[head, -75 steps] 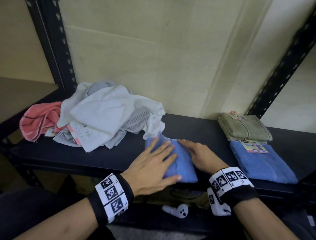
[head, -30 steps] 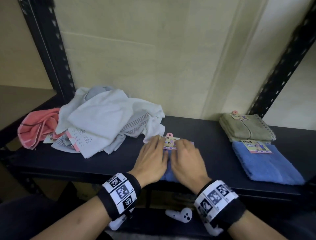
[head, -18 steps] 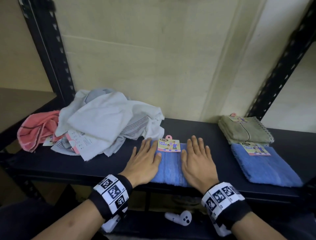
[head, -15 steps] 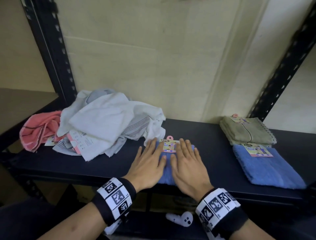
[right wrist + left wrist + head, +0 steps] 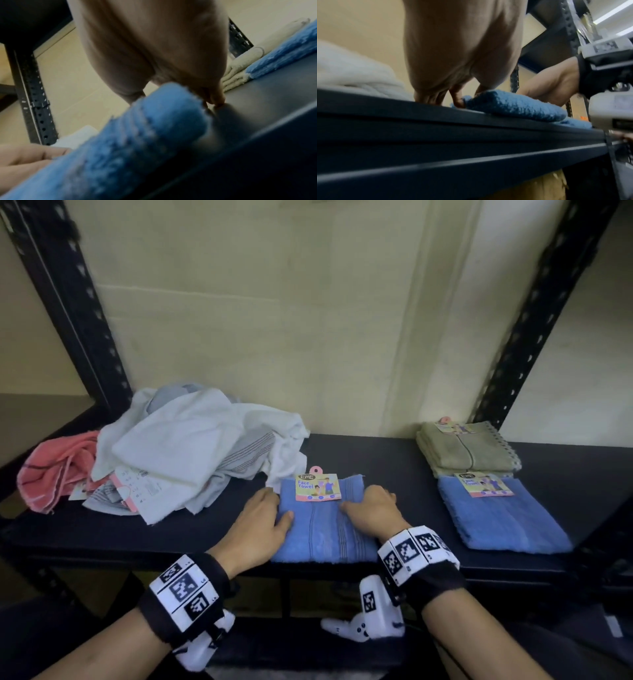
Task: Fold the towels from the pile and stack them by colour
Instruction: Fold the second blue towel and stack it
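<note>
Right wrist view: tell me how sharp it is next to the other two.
Right wrist: softest, the folded blue towel smeared at close range. Left wrist: its terry nap reads crisply, though the white pile blurs. Head: dim but sharpest, with the tag lettering legible; uprights bow at the edges.

A storeroom, it seems: black slotted steel racking (image 5: 72,313), a bare wall (image 5: 274,320), towels (image 5: 507,515) still carrying retail tags (image 5: 318,487).
</note>
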